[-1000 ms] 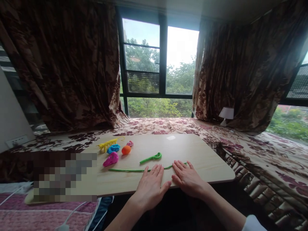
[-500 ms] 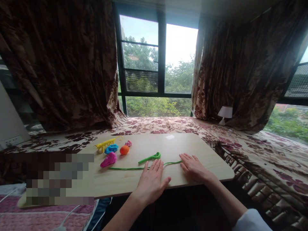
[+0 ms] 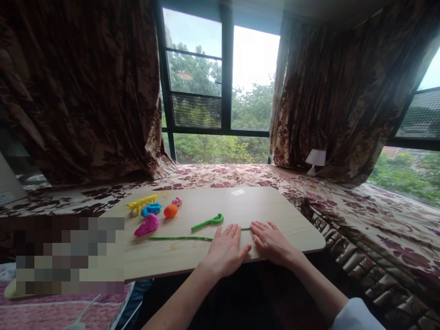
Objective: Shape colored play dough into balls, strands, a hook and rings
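Observation:
A long thin strand of green modelling clay [image 3: 182, 238] lies across the wooden board, running beneath both of my hands. My left hand [image 3: 228, 250] rests flat on it, fingers stretched forward and thumb out to the right. Close by on the right, my right hand [image 3: 271, 239] lies flat over the strand's right end, fingers extended. A short piece of the strand shows between them. Just beyond my left hand is a thicker green clay piece [image 3: 208, 222] with a looped end. Neither hand grasps anything.
Left on the board [image 3: 268, 206] sit a yellow clay animal figure [image 3: 142, 202], a blue clay lump [image 3: 151, 210], a magenta lump [image 3: 147, 225], an orange ball [image 3: 171, 211] and a small pink piece [image 3: 177, 201]. A white lamp [image 3: 316, 158] stands on the floral cloth behind.
My left hand has slid right along the green strand, closer to my right hand, exposing more strand on the left. The view has shifted slightly.

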A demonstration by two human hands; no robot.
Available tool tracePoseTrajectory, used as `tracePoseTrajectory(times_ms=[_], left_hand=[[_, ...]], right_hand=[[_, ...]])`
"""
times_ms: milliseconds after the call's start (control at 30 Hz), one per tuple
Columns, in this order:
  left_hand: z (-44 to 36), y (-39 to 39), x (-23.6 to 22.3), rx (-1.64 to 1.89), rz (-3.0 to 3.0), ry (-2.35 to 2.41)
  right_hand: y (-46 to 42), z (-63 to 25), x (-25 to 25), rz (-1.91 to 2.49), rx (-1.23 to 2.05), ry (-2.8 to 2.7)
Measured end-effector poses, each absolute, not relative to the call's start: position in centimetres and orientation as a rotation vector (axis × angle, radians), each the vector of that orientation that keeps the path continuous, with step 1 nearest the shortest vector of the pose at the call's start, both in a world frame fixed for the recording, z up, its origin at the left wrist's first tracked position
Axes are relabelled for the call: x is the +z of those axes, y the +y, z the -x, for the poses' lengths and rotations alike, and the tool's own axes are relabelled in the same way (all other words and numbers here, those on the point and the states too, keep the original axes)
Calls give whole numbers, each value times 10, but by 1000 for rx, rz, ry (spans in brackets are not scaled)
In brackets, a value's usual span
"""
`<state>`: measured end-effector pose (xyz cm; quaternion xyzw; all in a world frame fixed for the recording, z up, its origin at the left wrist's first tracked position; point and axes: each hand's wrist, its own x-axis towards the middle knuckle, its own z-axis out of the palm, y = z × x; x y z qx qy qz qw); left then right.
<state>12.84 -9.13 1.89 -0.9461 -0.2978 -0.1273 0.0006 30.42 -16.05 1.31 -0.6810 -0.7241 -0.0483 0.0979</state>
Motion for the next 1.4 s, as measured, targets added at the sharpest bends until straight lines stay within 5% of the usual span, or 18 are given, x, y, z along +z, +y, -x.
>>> tracePoseTrajectory(times_ms=[833, 1400], left_hand=[[-125, -96, 16, -376, 2982, -913], [-111, -117, 16, -426, 3021, -851]], right_hand=[[-168, -306, 21, 2047, -13, -2157], [-191, -303, 23, 1958, -247, -2151]])
